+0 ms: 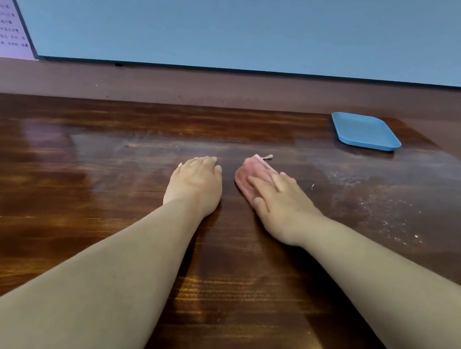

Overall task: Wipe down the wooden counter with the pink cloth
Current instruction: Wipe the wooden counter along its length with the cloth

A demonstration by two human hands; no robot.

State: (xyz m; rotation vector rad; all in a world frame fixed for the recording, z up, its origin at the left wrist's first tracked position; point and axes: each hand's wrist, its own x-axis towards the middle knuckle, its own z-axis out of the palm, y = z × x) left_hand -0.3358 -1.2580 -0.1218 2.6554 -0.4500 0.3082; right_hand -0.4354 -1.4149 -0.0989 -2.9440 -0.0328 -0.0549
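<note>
Pressing flat, fingers straight, the right hand (276,202) pins the folded pink cloth (249,174) mid-way across the dark wooden counter (71,179); the left hand (196,181) rests beside it, loosely curled and holding nothing. White crumbs (383,210) lie rightward; a careless sweep could scatter them floorward.

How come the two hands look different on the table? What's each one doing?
The right hand lies flat on the pink cloth, pressing it onto the wooden counter; the left hand has nothing under it but bare wood. The right hand's fingers stretch out straight over the cloth, while the left hand's fingers bend down at the tips. The right hand angles toward the left; the left hand points ahead. Both rest palm down on the counter.
</note>
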